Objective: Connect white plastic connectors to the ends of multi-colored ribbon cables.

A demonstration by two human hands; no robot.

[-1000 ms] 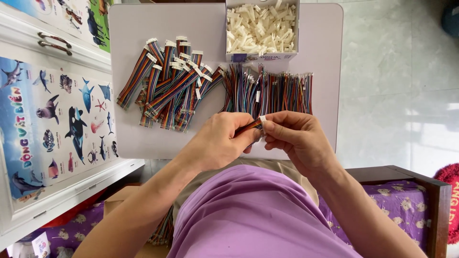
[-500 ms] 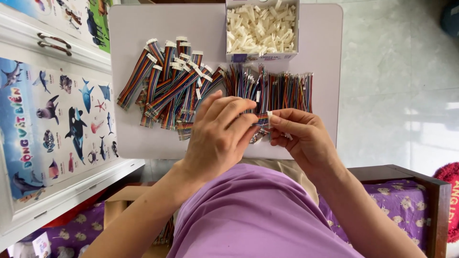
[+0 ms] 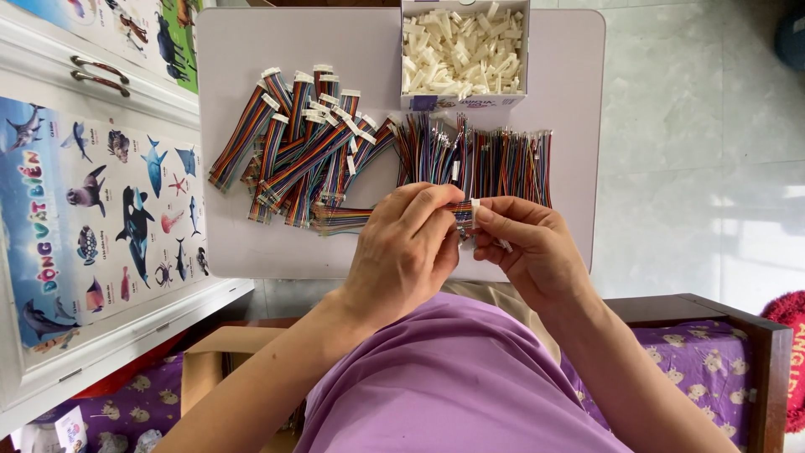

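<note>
Rainbow ribbon cable (image 3: 463,210) pinched between two hands, left (image 3: 402,252), right (image 3: 528,247), one box of white connectors (image 3: 461,50)

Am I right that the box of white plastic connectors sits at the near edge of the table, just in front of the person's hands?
Not quite: the head view shows the box of white plastic connectors at the table's far edge, beyond the loose coloured wires and the hands.

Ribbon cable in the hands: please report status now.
Left hand and right hand both pinch one ribbon cable over the table. White connector at its end. Nothing blocking.
</note>
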